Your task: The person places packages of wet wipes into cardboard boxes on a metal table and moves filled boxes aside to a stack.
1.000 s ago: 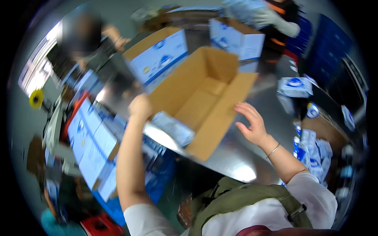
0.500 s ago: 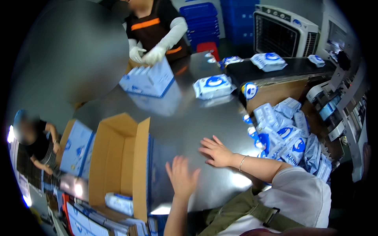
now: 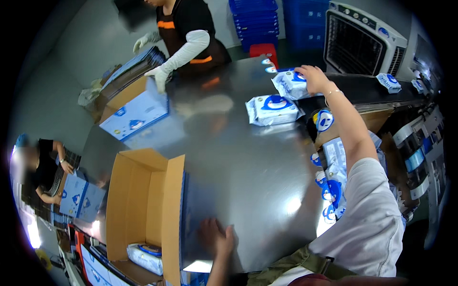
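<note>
My right hand (image 3: 314, 80) reaches far across to the end of a conveyor, its fingers closed over the right end of a white-and-blue wipes pack (image 3: 288, 86). A second wipes pack (image 3: 274, 109) lies just in front of it on the metal table (image 3: 238, 162). Low over the table's near side is my left hand (image 3: 217, 239), slightly blurred, thumb apart and nothing in it. To its left stands an open cardboard box (image 3: 172, 205), with a wipes pack (image 3: 145, 258) lying at its near end.
Across the table, a gloved co-worker (image 3: 188, 43) touches another open box (image 3: 138, 117). At far left, a second person (image 3: 47, 162) handles a blue-and-white box (image 3: 78, 198). A bin of wipes packs (image 3: 336, 157) sits under my right arm. More packs (image 3: 389, 83) lie on the black conveyor (image 3: 355, 86).
My right hand has gone from the table to the far pack and closed on it. My left hand has drawn nearer to me. The co-worker's box has shifted left.
</note>
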Demonstrator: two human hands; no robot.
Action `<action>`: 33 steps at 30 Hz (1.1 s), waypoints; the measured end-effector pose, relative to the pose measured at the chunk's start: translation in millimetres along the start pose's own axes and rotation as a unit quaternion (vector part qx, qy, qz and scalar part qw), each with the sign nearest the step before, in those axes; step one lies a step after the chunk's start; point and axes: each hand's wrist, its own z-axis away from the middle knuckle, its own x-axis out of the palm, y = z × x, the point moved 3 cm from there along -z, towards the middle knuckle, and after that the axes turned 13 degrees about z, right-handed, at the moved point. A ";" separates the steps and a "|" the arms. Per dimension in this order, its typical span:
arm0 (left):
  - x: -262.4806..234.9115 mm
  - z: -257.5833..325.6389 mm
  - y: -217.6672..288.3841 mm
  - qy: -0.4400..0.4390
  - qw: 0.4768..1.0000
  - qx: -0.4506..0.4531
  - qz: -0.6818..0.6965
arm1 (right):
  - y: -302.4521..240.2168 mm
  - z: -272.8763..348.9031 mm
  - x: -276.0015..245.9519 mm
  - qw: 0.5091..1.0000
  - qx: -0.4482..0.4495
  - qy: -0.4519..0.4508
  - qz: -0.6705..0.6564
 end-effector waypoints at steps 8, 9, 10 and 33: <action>-2.7 -3.5 10.0 0.019 0.999 0.033 0.003 | -91.0 -36.7 15.6 0.985 -0.030 -0.010 -0.169; -1.3 -3.5 7.6 0.018 0.999 0.032 0.013 | -96.6 -32.8 10.8 0.981 -0.059 -0.039 -0.178; -1.5 -5.1 4.7 0.016 0.999 0.030 0.019 | -102.1 -21.5 8.3 0.978 -0.090 -0.038 -0.185; -34.3 36.6 52.1 0.046 0.949 0.033 0.310 | -285.8 161.9 -17.1 0.778 -0.355 -0.384 -0.347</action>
